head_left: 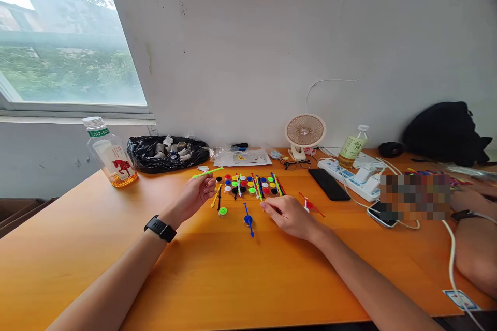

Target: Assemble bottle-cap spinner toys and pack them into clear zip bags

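My left hand (197, 194) pinches a bright green plastic arrow (209, 171), raised left of the rows of small round coloured pieces (243, 183). My right hand (289, 214) is closed, thumb against forefinger, at the near edge of those rows. A yellow-green arrow tip (261, 197) lies right at its fingertips; whether they grip it is unclear. Between my hands, a blue arrow (250, 225) sits across a round base, with a green round piece (222, 212) to its left. Yellow and black arrows (216, 196) lie near my left hand. Behind my right hand is a red arrow (313, 206).
A tea bottle (112, 158) and a black bag of parts (169, 154) stand at the left. Along the back are a small fan (305, 131), glasses (297, 164) and another bottle (352, 147). A phone (329, 184), power strip (349, 178) and another person's arm (476, 243) occupy the right.
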Demonstrator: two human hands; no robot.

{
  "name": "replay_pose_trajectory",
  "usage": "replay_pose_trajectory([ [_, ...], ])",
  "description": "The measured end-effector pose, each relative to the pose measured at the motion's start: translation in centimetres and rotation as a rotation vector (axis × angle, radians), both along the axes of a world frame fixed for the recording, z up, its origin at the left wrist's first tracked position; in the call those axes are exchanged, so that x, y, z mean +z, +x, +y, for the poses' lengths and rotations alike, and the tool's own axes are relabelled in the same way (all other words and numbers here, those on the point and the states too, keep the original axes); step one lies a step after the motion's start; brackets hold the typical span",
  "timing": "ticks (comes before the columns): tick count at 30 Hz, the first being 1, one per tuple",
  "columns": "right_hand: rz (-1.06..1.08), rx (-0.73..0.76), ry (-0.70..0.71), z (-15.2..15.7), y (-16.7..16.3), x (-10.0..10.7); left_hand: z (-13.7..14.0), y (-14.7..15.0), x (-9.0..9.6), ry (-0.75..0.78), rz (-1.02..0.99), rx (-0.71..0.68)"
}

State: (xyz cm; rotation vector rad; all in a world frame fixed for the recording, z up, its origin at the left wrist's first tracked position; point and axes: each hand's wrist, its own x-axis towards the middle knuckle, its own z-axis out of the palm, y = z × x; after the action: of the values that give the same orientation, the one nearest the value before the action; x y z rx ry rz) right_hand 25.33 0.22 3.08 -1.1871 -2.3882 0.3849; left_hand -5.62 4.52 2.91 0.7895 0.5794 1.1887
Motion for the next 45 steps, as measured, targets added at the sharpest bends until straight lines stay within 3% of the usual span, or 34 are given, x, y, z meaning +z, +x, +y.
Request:
replay_pose_trajectory([
  [13,0.027,-0.001,-0.018,-0.4,-0.5,-0.2,-0.3,0.2,-0.2,0.005,0.156,-0.042],
  [19,0.03,0.2,-0.055,-1.8,-2.0,0.1,-0.5,0.4,-0.4,0.009,0.163,-0.052],
  [21,0.014,0.206,-0.04,-1.7,-2.0,0.2,-0.6,0.5,-0.3,0.0,0.153,-0.044],
  [29,-0.137,-0.053,0.012,-0.1,0.6,0.4,-0.6,0.7,0.0,-0.034,0.112,-0.101],
  [33,-0.275,-0.271,0.116,0.8,2.1,0.4,-0.5,0.6,-0.1,-0.044,0.11,-0.061],
  [35,-0.267,-0.312,0.171,0.8,2.1,0.5,-0.4,0.5,-0.2,-0.041,0.102,-0.064],
  [37,-0.167,-0.23,0.189,0.3,1.1,0.5,-0.4,0.5,-0.2,-0.033,0.104,-0.086],
  [40,-0.019,0.077,0.155,-1.3,-1.6,0.2,-0.5,0.6,-0.3,-0.016,0.124,-0.099],
  [43,-0.069,0.312,0.098,-3.0,-4.1,-0.4,-0.7,0.8,-0.4,0.044,0.168,-0.106],
  [45,-0.092,0.386,0.079,-3.6,-5.0,-0.6,-0.8,0.9,-0.5,0.071,0.191,-0.111],
])
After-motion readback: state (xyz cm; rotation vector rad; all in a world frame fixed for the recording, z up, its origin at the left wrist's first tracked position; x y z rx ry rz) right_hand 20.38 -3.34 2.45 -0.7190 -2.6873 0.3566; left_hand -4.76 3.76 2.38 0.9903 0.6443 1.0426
